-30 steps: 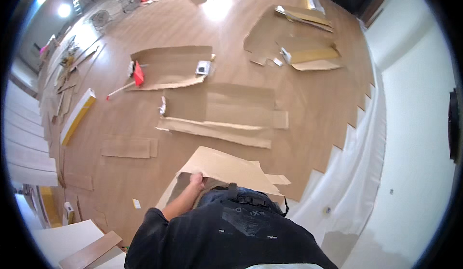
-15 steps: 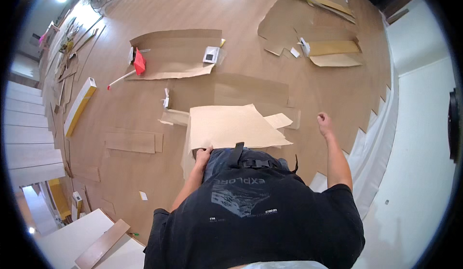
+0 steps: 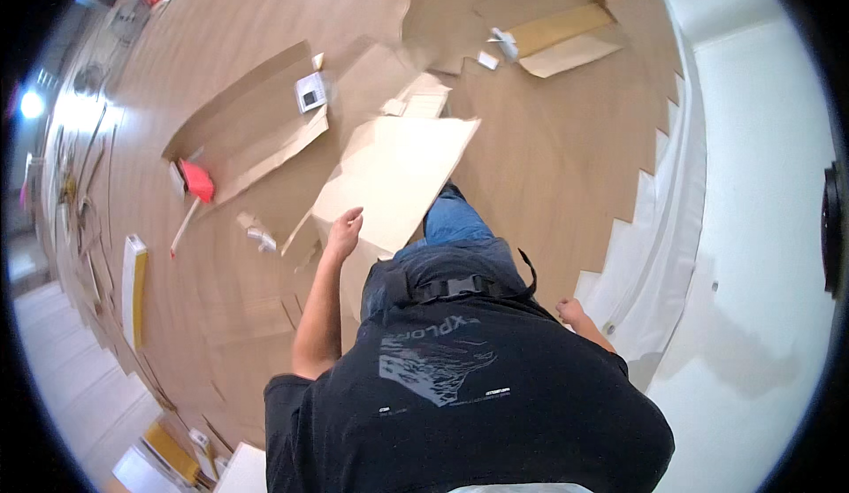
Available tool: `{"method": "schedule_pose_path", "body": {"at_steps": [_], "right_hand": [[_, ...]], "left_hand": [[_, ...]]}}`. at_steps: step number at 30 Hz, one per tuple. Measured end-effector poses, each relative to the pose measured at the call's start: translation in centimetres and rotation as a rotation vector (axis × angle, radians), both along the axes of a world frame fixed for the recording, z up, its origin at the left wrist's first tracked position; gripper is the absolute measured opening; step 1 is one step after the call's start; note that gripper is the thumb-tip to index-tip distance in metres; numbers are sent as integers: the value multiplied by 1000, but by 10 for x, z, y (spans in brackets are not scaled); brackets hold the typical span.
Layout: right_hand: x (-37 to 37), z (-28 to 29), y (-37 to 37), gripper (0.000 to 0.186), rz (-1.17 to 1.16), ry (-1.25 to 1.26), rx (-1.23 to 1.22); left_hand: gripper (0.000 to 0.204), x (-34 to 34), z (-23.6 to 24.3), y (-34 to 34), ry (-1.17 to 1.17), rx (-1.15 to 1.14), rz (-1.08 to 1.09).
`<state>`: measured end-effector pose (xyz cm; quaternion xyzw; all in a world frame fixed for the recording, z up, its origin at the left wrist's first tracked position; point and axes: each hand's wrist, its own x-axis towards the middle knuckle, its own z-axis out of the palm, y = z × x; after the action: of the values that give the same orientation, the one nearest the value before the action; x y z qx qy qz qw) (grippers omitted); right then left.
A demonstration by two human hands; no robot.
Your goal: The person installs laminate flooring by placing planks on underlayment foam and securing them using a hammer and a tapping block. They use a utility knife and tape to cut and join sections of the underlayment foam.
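A large tan cardboard sheet (image 3: 402,161) is in front of my legs, tilted, with its far edge toward the upper right. My left hand (image 3: 345,233) grips the sheet near its left side, the fingers curled at its surface. My right hand (image 3: 573,311) hangs low beside my right hip, its fingers curled in and no object visible in them. Smaller cardboard pieces (image 3: 423,97) show just beyond the far edge of the sheet.
On the wood-look floor lie an opened carton (image 3: 252,122) bearing a white packet (image 3: 310,92), a red dustpan (image 3: 196,181) with a long handle, and another opened carton (image 3: 562,38). A long white-and-yellow box (image 3: 133,290) lies left. White sheeting (image 3: 650,263) runs along the right wall.
My view has turned to the right. The cardboard sheet has swung to a slant with my left hand, which is now farther forward. My right hand has dropped back toward my hip.
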<state>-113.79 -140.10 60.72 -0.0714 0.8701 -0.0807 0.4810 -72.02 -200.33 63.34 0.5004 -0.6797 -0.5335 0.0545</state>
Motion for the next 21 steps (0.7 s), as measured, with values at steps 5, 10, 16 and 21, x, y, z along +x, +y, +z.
{"method": "schedule_pose_path", "body": {"at_steps": [5, 10, 16, 21], "right_hand": [[-42, -53, -47, 21, -57, 44, 10], [-174, -46, -209, 33, 92, 164, -259], [-324, 20, -376, 29, -53, 216, -623], [-418, 12, -408, 25, -68, 356, -561]], "left_hand": [[39, -59, -50, -16, -23, 171, -122], [40, -50, -144, 7, 45, 495, -29], [45, -54, -157, -56, -400, 168, -283], [43, -172, -179, -117, -299, 329, -6]]}}
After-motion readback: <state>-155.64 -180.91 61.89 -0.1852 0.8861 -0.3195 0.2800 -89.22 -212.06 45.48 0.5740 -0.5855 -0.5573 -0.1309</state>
